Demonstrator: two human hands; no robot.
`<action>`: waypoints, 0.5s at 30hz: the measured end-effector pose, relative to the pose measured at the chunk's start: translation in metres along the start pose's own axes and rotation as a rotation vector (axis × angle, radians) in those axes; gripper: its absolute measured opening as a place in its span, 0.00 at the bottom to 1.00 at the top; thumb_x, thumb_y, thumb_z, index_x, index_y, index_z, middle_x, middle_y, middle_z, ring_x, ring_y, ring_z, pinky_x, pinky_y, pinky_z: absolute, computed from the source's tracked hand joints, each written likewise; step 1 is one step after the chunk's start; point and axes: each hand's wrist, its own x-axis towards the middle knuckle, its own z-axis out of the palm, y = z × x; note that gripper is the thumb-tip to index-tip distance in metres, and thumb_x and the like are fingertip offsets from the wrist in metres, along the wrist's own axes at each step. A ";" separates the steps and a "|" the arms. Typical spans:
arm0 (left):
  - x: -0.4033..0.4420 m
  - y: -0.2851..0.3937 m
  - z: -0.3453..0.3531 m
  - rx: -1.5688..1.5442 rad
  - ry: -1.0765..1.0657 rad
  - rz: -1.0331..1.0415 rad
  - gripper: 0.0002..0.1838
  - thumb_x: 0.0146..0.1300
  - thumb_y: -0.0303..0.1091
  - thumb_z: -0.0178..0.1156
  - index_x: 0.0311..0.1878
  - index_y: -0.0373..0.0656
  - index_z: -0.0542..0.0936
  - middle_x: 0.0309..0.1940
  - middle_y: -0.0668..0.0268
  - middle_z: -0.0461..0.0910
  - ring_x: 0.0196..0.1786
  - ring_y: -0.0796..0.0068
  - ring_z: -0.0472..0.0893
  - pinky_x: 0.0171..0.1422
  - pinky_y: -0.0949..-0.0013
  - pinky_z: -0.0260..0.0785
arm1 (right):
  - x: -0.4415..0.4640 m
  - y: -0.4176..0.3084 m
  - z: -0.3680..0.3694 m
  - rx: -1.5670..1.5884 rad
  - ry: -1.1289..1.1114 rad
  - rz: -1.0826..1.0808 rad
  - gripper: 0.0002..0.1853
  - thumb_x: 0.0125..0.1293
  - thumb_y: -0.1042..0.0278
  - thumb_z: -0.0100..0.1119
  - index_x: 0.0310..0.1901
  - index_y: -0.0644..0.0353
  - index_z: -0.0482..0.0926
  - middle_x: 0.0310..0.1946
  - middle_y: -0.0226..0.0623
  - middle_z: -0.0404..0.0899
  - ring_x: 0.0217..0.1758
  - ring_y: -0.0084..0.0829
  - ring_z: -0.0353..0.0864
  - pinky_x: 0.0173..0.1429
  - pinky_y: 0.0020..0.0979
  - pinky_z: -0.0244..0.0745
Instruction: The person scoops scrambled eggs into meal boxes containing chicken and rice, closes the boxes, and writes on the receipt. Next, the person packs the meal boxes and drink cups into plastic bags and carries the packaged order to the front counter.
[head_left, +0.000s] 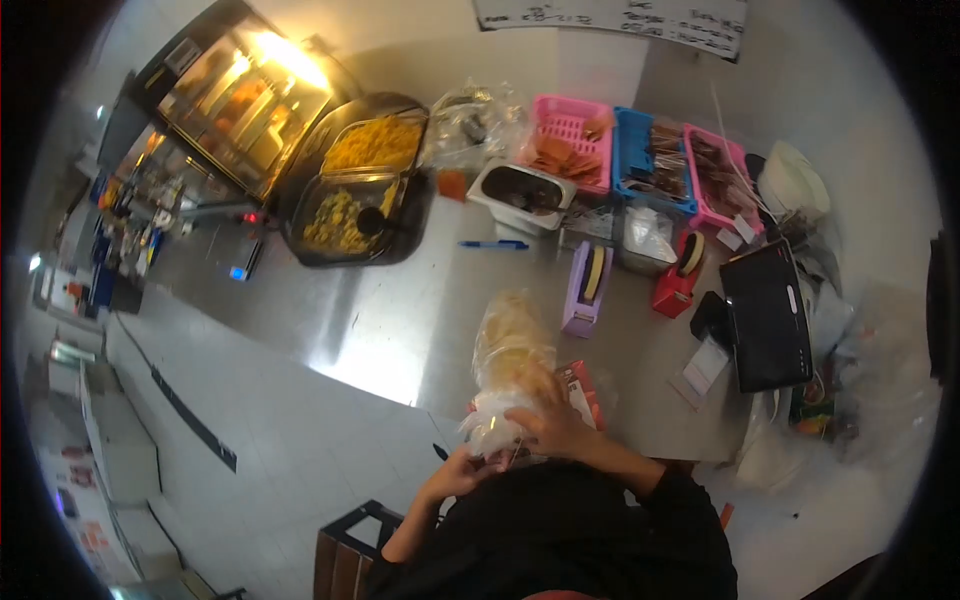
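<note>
A clear plastic bag (512,335) with pale yellowish contents lies at the front edge of the steel counter. My right hand (548,415) rests on the bag's near part, its fingers bent over the plastic. Just below and to the left, my left hand (468,473) holds the bag's crumpled whitish end, fingers closed on it. A red and white box (581,392) sits partly behind my right hand. Beyond the bag stand a purple tape dispenser (584,290) and a red tape dispenser (680,275).
Along the back are food trays (372,145), a metal container (521,195), a pink basket (572,110) and a blue basket (627,150). A blue pen (493,244) lies on the steel counter (400,320). A black tablet (768,315) is at right, a lit food warmer (245,100) at upper left.
</note>
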 end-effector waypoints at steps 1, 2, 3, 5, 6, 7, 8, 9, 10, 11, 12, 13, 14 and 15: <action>0.001 0.015 -0.009 0.102 0.020 -0.055 0.08 0.54 0.22 0.54 0.38 0.39 0.69 0.33 0.69 0.70 0.40 0.79 0.71 0.48 0.73 0.63 | 0.000 0.004 0.008 -0.079 0.093 -0.132 0.16 0.40 0.68 0.59 0.33 0.63 0.72 0.42 0.44 0.65 0.50 0.48 0.62 0.53 0.50 0.57; 0.007 0.021 -0.025 0.064 -0.049 -0.007 0.08 0.54 0.22 0.54 0.37 0.39 0.69 0.32 0.69 0.71 0.39 0.78 0.71 0.47 0.73 0.63 | -0.001 0.004 0.009 -0.039 0.092 -0.124 0.15 0.41 0.69 0.58 0.33 0.64 0.72 0.41 0.44 0.66 0.50 0.47 0.63 0.52 0.48 0.59; 0.013 0.027 -0.044 0.027 -0.118 0.041 0.07 0.54 0.22 0.54 0.37 0.40 0.69 0.32 0.69 0.71 0.39 0.78 0.71 0.47 0.73 0.64 | -0.001 0.005 0.009 0.000 0.093 -0.118 0.15 0.41 0.70 0.58 0.33 0.65 0.71 0.40 0.45 0.66 0.49 0.47 0.64 0.52 0.46 0.60; 0.033 0.030 -0.085 0.002 -0.064 0.135 0.06 0.55 0.23 0.54 0.35 0.41 0.69 0.32 0.68 0.71 0.37 0.78 0.71 0.45 0.74 0.64 | 0.006 0.004 0.004 -0.010 0.147 -0.127 0.13 0.43 0.71 0.57 0.31 0.68 0.71 0.36 0.45 0.68 0.44 0.44 0.68 0.48 0.40 0.66; 0.048 0.026 -0.105 0.009 0.058 0.181 0.05 0.55 0.24 0.53 0.34 0.41 0.69 0.32 0.68 0.71 0.37 0.78 0.71 0.43 0.75 0.64 | 0.008 0.008 0.003 -0.004 0.191 -0.129 0.12 0.43 0.71 0.56 0.31 0.67 0.71 0.36 0.44 0.68 0.43 0.44 0.69 0.47 0.40 0.67; 0.067 0.028 -0.119 0.022 0.156 0.215 0.04 0.57 0.26 0.52 0.35 0.42 0.69 0.32 0.68 0.72 0.36 0.79 0.71 0.42 0.76 0.64 | 0.009 0.012 0.004 0.005 0.232 -0.133 0.12 0.44 0.72 0.56 0.31 0.67 0.71 0.35 0.44 0.68 0.41 0.45 0.70 0.47 0.40 0.67; 0.088 0.031 -0.130 0.034 0.256 0.251 0.04 0.58 0.29 0.51 0.35 0.42 0.69 0.32 0.69 0.72 0.36 0.80 0.71 0.41 0.77 0.63 | 0.010 0.016 0.002 0.013 0.273 -0.139 0.11 0.45 0.72 0.56 0.31 0.67 0.71 0.34 0.44 0.69 0.40 0.45 0.71 0.46 0.40 0.68; 0.109 0.031 -0.137 0.068 0.254 0.244 0.05 0.58 0.31 0.51 0.36 0.42 0.69 0.32 0.69 0.72 0.35 0.80 0.70 0.40 0.77 0.63 | 0.013 0.018 -0.004 0.012 0.307 -0.096 0.11 0.46 0.72 0.55 0.32 0.67 0.72 0.34 0.44 0.69 0.39 0.45 0.71 0.46 0.39 0.68; 0.130 0.030 -0.143 0.100 0.256 0.239 0.06 0.59 0.33 0.50 0.37 0.42 0.70 0.32 0.69 0.72 0.34 0.80 0.70 0.40 0.77 0.63 | 0.016 0.021 -0.013 0.012 0.338 -0.056 0.10 0.47 0.73 0.55 0.32 0.67 0.72 0.34 0.43 0.69 0.38 0.45 0.71 0.46 0.39 0.68; 0.150 0.027 -0.148 0.130 0.261 0.235 0.08 0.60 0.35 0.49 0.38 0.42 0.70 0.32 0.70 0.72 0.34 0.81 0.70 0.39 0.78 0.63 | 0.019 0.022 -0.022 0.013 0.367 -0.018 0.09 0.48 0.73 0.54 0.32 0.67 0.72 0.34 0.43 0.70 0.38 0.44 0.72 0.46 0.38 0.68; 0.169 0.024 -0.148 0.140 0.205 0.196 0.09 0.60 0.37 0.49 0.39 0.41 0.71 0.32 0.70 0.72 0.34 0.81 0.70 0.39 0.78 0.63 | 0.021 0.021 -0.031 -0.047 0.472 -0.074 0.09 0.48 0.73 0.54 0.33 0.67 0.72 0.34 0.44 0.70 0.38 0.43 0.72 0.46 0.37 0.68; 0.189 0.017 -0.142 0.149 0.151 0.156 0.11 0.60 0.38 0.49 0.40 0.41 0.71 0.33 0.70 0.73 0.34 0.82 0.70 0.39 0.78 0.63 | 0.023 0.019 -0.041 -0.105 0.573 -0.133 0.09 0.49 0.74 0.53 0.34 0.67 0.72 0.34 0.44 0.70 0.39 0.42 0.72 0.46 0.36 0.68; 0.207 0.011 -0.133 0.156 0.101 0.115 0.13 0.60 0.40 0.49 0.41 0.41 0.72 0.33 0.70 0.73 0.33 0.82 0.69 0.38 0.78 0.63 | 0.023 0.013 -0.052 -0.160 0.669 -0.194 0.10 0.50 0.74 0.53 0.34 0.67 0.72 0.34 0.45 0.70 0.39 0.41 0.72 0.46 0.35 0.68; 0.225 0.004 -0.120 0.131 0.038 0.054 0.14 0.59 0.40 0.50 0.42 0.41 0.73 0.33 0.69 0.73 0.33 0.82 0.70 0.38 0.78 0.63 | 0.020 0.006 -0.063 -0.205 0.716 -0.200 0.10 0.50 0.73 0.53 0.35 0.67 0.72 0.34 0.45 0.71 0.39 0.41 0.73 0.46 0.35 0.68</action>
